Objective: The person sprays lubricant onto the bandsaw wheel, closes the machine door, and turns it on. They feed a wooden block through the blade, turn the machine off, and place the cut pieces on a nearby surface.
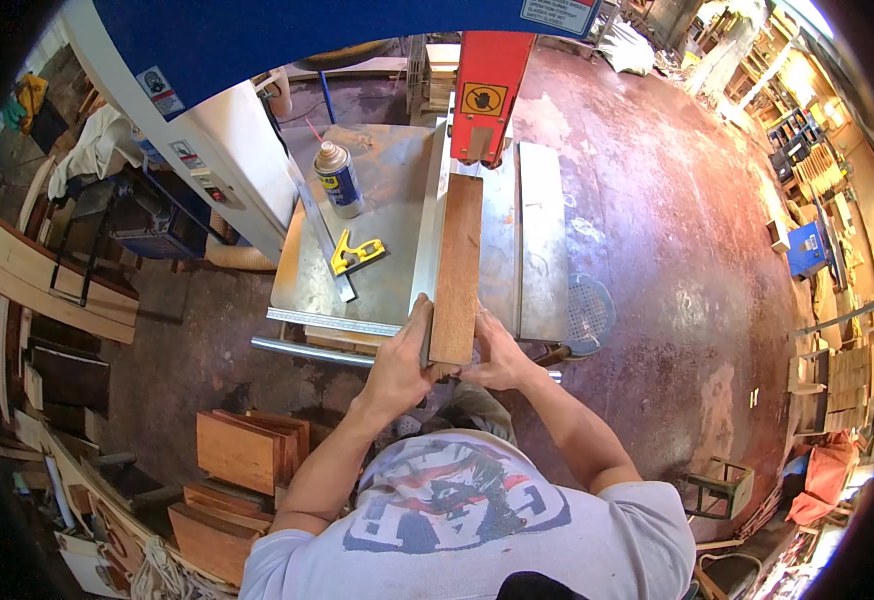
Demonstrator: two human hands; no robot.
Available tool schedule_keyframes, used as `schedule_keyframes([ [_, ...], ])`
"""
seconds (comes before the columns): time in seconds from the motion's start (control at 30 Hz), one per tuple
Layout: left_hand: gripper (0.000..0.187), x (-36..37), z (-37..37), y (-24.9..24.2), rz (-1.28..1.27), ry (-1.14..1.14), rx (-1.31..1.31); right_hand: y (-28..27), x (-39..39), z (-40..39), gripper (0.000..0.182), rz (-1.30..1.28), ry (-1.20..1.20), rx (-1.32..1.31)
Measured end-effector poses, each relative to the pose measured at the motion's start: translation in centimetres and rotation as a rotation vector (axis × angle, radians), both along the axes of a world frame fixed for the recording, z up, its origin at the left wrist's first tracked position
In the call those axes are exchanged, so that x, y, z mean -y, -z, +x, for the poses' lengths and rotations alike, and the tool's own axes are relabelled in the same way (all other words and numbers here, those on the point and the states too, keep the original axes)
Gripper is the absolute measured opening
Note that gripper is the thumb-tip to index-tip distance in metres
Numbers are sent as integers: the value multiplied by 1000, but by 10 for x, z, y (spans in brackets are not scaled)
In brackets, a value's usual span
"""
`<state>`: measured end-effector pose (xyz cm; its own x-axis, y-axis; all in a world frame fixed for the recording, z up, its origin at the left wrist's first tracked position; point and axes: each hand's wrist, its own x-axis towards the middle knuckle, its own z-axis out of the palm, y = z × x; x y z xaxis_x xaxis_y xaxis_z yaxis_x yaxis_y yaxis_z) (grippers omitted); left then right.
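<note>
Wooden board [458,270] sits at frame centre, over the worktop [397,230]. Long axis runs near-vertical, far end pointing up-frame (toward the red guard [487,75]). Left hand [397,355] and right hand [500,355] clamp its near end.

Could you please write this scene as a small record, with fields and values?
Workpiece: wooden board, overhanging the near edge of the metal table
Left hand: at the board's near end, left side
Right hand: at the same end, right side
Far end: near the red guard
Left on table: spray can, yellow-headed square
</note>
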<state>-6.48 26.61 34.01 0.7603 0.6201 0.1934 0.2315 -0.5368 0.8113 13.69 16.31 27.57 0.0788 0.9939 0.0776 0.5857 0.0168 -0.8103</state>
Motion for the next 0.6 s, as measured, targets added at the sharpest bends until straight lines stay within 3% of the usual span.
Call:
schedule_keyframes([
  [0.6, 105, -3, 0, -2, 9, -19, 1, -2, -2, 2, 100, -12, -7, -13],
])
